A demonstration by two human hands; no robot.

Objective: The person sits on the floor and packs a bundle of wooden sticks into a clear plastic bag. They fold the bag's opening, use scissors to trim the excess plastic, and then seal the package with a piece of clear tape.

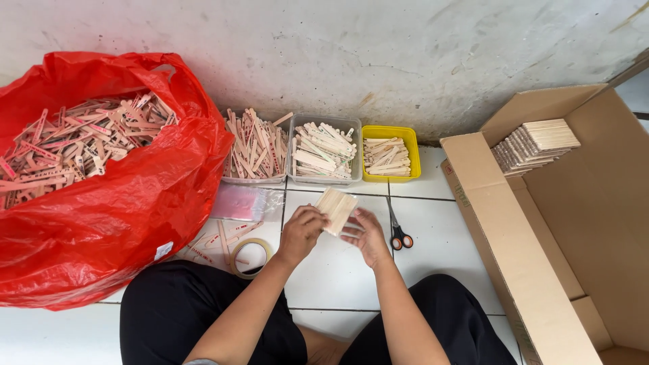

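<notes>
Tiled floor [439,243]; stick bundle [336,209] between hands [334,233].

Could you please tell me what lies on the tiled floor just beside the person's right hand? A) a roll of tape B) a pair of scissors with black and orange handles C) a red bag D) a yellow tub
B: the scissors lie on the white floor right next to the right hand, blades pointing towards the tubs.

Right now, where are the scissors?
In the head view, the scissors lie on the white tiled floor just right of the person's right hand, below the yellow tub and left of the cardboard box.
</notes>
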